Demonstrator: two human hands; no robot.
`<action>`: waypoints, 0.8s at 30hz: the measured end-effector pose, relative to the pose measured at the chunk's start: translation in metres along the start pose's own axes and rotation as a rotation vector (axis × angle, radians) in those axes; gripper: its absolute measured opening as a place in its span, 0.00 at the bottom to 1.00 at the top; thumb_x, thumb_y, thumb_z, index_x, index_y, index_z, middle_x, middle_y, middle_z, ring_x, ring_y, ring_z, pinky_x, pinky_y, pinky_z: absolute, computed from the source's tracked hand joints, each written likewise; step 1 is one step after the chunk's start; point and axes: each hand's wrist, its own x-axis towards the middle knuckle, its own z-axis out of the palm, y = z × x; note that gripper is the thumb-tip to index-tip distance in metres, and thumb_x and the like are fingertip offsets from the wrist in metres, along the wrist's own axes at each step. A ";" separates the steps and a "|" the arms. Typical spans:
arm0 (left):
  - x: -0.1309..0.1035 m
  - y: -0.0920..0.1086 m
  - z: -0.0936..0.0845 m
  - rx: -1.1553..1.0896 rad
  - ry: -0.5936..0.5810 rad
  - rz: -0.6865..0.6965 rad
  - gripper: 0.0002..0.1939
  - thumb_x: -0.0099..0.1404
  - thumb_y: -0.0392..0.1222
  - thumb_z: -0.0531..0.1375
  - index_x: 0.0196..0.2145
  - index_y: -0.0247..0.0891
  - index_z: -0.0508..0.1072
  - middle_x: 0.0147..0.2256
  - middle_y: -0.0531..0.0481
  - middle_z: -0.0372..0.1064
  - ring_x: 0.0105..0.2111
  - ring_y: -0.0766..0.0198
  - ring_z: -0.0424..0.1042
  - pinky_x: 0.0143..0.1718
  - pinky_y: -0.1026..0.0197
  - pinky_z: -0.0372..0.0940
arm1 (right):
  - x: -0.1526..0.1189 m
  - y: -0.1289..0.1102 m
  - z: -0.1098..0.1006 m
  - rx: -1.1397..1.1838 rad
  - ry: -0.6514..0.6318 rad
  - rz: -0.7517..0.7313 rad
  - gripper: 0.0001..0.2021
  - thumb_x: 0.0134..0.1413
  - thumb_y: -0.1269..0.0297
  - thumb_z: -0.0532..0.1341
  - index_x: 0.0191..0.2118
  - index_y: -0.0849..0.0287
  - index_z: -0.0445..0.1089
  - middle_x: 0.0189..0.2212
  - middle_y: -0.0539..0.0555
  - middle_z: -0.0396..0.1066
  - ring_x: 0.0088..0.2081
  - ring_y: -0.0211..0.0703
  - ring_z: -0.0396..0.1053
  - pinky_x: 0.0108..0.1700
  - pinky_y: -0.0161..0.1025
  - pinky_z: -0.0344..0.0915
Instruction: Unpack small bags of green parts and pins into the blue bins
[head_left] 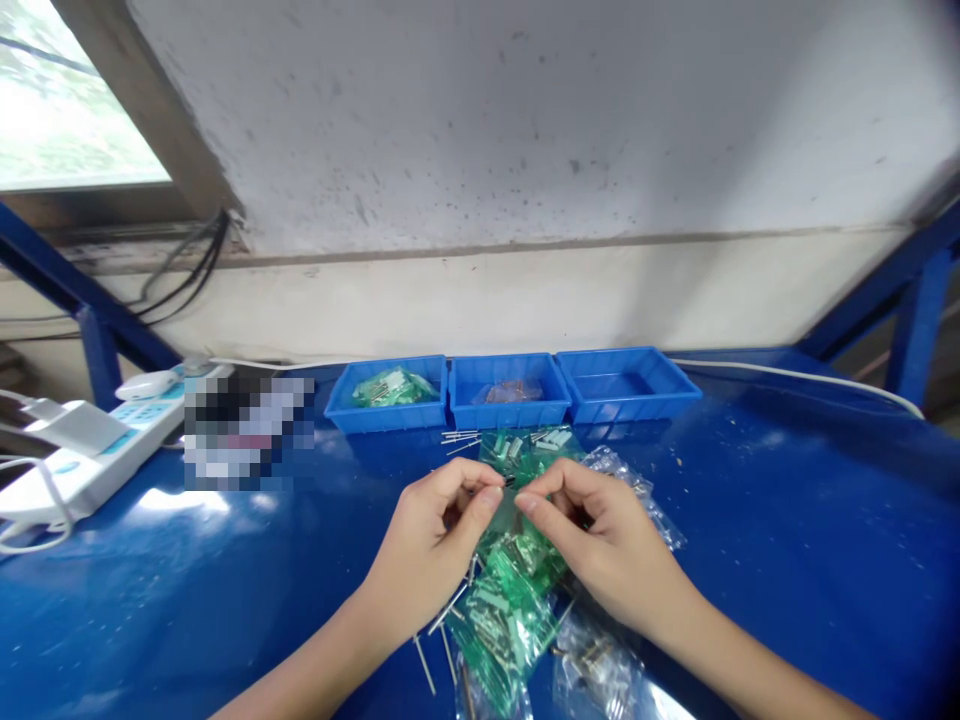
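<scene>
- Spotted pale wall (pixel 525 120) behind, window (pixel 75 110) at upper left, glossy blue table (pixel 225 610) below.
- Far left on the table: a white power strip (pixel 112 450) with a white charger (pixel 79 425) in it. Beside it, a pixelated patch hides whatever lies there, any lettering included.
- Left of centre, loose thin metal pins (pixel 424 665) lie near the left hand (pixel 435 525). Its thumb and forefinger are pinched together, apparently on the edge of a small translucent bag (pixel 506 517); a tiny dark bit shows at the fingertips, too small to identify.
- Centre: that bag hangs between the two hands, above green packets (pixel 499 620). It should be light, limp and rather slippery, the thin film easy to tear or crease; best held by both edges of its upper rim, with fingertips only.
- Behind stand three blue trays in a row: the left tray (pixel 386 418) with green packets, the middle tray (pixel 511 414) with a reddish-brown packet, then the right tray (pixel 637 408).
- Right of centre: the right hand (pixel 596 525), thumb and forefinger likewise closed, apparently on the bag's other edge. Clear packets (pixel 600 660) lie beneath and beyond it.
- Far right: a white cable (pixel 795 372) along the wall.
- Brands and labels: none legible on packets, trays or strip.
</scene>
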 end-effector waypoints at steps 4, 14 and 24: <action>-0.001 0.002 -0.003 0.001 -0.004 0.000 0.09 0.65 0.45 0.53 0.34 0.39 0.69 0.21 0.57 0.57 0.20 0.70 0.56 0.21 0.68 0.53 | -0.001 0.000 0.000 0.078 0.005 0.010 0.10 0.55 0.60 0.57 0.27 0.59 0.67 0.16 0.44 0.59 0.19 0.32 0.56 0.22 0.32 0.54; 0.005 0.000 -0.004 -0.480 -0.038 -0.248 0.18 0.66 0.54 0.50 0.40 0.37 0.69 0.30 0.50 0.62 0.28 0.68 0.62 0.30 0.64 0.60 | -0.009 -0.003 -0.002 -0.079 0.138 -0.263 0.05 0.53 0.66 0.60 0.37 0.56 0.70 0.28 0.50 0.74 0.28 0.38 0.71 0.29 0.35 0.66; -0.002 -0.003 -0.010 0.353 0.265 0.589 0.13 0.62 0.26 0.54 0.38 0.41 0.71 0.38 0.51 0.61 0.36 0.68 0.65 0.37 0.64 0.63 | -0.005 -0.009 -0.001 0.016 -0.026 -0.126 0.13 0.59 0.57 0.54 0.33 0.57 0.72 0.29 0.52 0.68 0.31 0.38 0.66 0.33 0.38 0.65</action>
